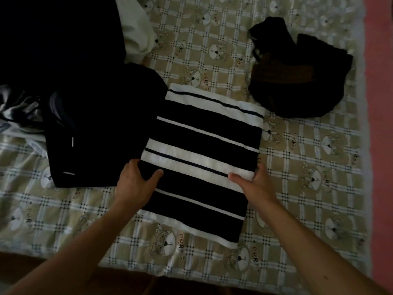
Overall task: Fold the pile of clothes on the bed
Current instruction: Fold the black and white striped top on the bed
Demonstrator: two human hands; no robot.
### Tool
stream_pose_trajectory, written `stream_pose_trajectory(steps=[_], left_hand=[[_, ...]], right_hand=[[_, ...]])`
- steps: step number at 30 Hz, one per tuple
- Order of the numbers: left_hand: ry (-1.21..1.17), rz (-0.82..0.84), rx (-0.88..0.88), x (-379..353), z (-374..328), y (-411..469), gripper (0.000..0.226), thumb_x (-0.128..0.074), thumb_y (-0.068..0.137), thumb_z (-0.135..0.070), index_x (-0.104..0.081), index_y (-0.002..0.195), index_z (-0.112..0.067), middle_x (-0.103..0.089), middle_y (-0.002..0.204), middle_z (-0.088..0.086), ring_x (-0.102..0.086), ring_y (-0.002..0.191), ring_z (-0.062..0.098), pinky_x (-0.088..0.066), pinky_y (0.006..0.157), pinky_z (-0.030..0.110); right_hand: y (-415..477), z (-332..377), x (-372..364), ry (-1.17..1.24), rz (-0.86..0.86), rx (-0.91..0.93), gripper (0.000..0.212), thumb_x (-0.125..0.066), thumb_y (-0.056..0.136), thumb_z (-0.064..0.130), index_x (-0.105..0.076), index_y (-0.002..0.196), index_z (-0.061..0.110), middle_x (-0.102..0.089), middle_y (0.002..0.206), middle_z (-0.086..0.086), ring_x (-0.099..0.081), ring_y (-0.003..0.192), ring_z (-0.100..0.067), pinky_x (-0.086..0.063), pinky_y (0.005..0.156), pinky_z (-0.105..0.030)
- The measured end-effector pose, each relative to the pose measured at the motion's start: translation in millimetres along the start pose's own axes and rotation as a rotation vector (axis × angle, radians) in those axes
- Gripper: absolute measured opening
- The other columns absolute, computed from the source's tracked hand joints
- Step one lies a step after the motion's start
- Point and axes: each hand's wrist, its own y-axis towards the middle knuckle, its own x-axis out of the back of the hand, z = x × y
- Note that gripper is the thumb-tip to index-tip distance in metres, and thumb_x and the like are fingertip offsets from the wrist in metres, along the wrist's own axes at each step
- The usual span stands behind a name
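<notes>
Bed [308,145]: checked sheet.
Shirt [204,145]: striped, folded, centre.
Left hand [134,184]: grips its left edge.
Right hand [258,186]: grips right edge.

"PORT" repeated across the bedsheet [302,211]

The bed [308,209] wears a tan checked sheet [63,211] printed with small bears, and the light is dim. A pink strip [380,124] runs down the right edge; I cannot tell whether it is floor or wall.

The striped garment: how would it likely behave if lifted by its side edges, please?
Probably floppy: the striped garment lies flat like soft cloth, so its middle would sag between the left hand and right hand. Likely light, being thin; its folded layers may slide apart.
</notes>
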Motion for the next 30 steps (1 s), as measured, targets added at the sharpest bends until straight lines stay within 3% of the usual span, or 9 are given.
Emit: stream_pose_trajectory(steps=[4, 6, 9, 16, 20, 23, 25, 28, 30], left_hand=[[0.010, 0.037, -0.007, 6, -5, -4, 0.069, -0.072, 0.083, -0.049, -0.053, 0.133, -0.007, -0.062, 0.124, 0.016, -0.062, 0.112, 0.035, -0.055, 0.087, 0.044], [-0.018, 0.052, 0.002, 8, -10, -11, 0.059, -0.073, 0.085, -0.041, -0.056, 0.130, -0.007, -0.065, 0.121, 0.014, -0.064, 0.109, 0.034, -0.053, 0.082, 0.037], [-0.030, 0.080, 0.045, 2, -15, -26, 0.055, -0.074, 0.085, -0.041, -0.059, 0.128, -0.010, -0.068, 0.116, 0.012, -0.066, 0.102, 0.031, -0.050, 0.075, 0.032], [-0.196, 0.088, 0.147, -21, -37, -54, 0.068, -0.082, 0.070, -0.050, -0.053, 0.123, -0.018, -0.065, 0.106, -0.003, -0.065, 0.094, 0.018, -0.057, 0.077, 0.037], [-0.414, 0.281, 0.227, -20, -54, -65, 0.085, -0.090, 0.052, -0.058, -0.059, 0.122, -0.022, -0.072, 0.110, 0.000, -0.071, 0.096, 0.018, -0.060, 0.081, 0.040], [-0.678, 0.450, 0.343, -3, -70, -74, 0.106, -0.095, 0.025, -0.061, -0.065, 0.118, -0.018, -0.075, 0.108, 0.010, -0.074, 0.092, 0.028, -0.061, 0.077, 0.048], [-0.704, 0.516, 0.309, 4, -94, -82, 0.093, -0.096, 0.032, -0.055, -0.068, 0.113, -0.019, -0.076, 0.106, 0.009, -0.074, 0.091, 0.030, -0.057, 0.082, 0.056], [-0.742, 0.549, 0.227, 10, -150, -90, 0.042, -0.079, 0.070, -0.023, -0.068, 0.110, -0.022, -0.077, 0.103, 0.005, -0.075, 0.086, 0.020, -0.061, 0.068, 0.037], [-0.772, 0.595, 0.203, 11, -194, -94, 0.032, -0.069, 0.076, -0.013, -0.069, 0.108, -0.019, -0.078, 0.099, 0.005, -0.076, 0.086, 0.021, -0.061, 0.061, 0.030]], right_hand=[[-18, -20, 1, 0.090, 0.198, -0.102, 0.035, -0.080, 0.080, 0.015, -0.064, 0.107, 0.030, -0.072, 0.112, 0.001, -0.070, 0.097, -0.013, -0.057, 0.083, -0.033], [-26, -28, 5, 0.157, 0.186, -0.110, 0.031, -0.077, 0.083, 0.013, -0.065, 0.109, 0.026, -0.073, 0.109, 0.002, -0.072, 0.089, -0.009, -0.057, 0.071, -0.024], [-33, -39, 23, 0.272, 0.130, -0.118, 0.029, -0.075, 0.085, 0.012, -0.066, 0.110, 0.025, -0.076, 0.099, 0.003, -0.074, 0.084, -0.012, -0.058, 0.063, -0.023], [-60, -76, 63, 0.274, 0.166, -0.211, 0.062, -0.080, 0.067, 0.048, -0.065, 0.124, 0.028, -0.074, 0.113, 0.003, -0.072, 0.098, -0.015, -0.058, 0.081, -0.035], [-63, -76, 65, 0.199, 0.271, -0.155, 0.043, -0.077, 0.082, 0.021, -0.060, 0.117, 0.037, -0.071, 0.113, 0.011, -0.069, 0.098, -0.003, -0.057, 0.078, -0.021], [-67, -68, 74, 0.234, 0.316, -0.144, 0.050, -0.077, 0.084, 0.014, -0.058, 0.126, 0.032, -0.071, 0.119, 0.003, -0.069, 0.104, -0.010, -0.058, 0.087, -0.031], [-71, -55, 91, 0.283, 0.331, -0.099, 0.053, -0.074, 0.085, 0.008, -0.056, 0.130, 0.030, -0.070, 0.121, 0.002, -0.068, 0.109, -0.015, -0.056, 0.093, -0.040], [-75, -27, 138, 0.330, 0.322, -0.005, 0.052, -0.070, 0.086, 0.003, -0.057, 0.128, 0.031, -0.070, 0.122, 0.001, -0.068, 0.111, -0.018, -0.055, 0.094, -0.040], [-76, -8, 177, 0.330, 0.304, 0.063, 0.054, -0.070, 0.085, 0.004, -0.056, 0.127, 0.036, -0.068, 0.124, 0.004, -0.067, 0.111, -0.015, -0.054, 0.093, -0.036]])
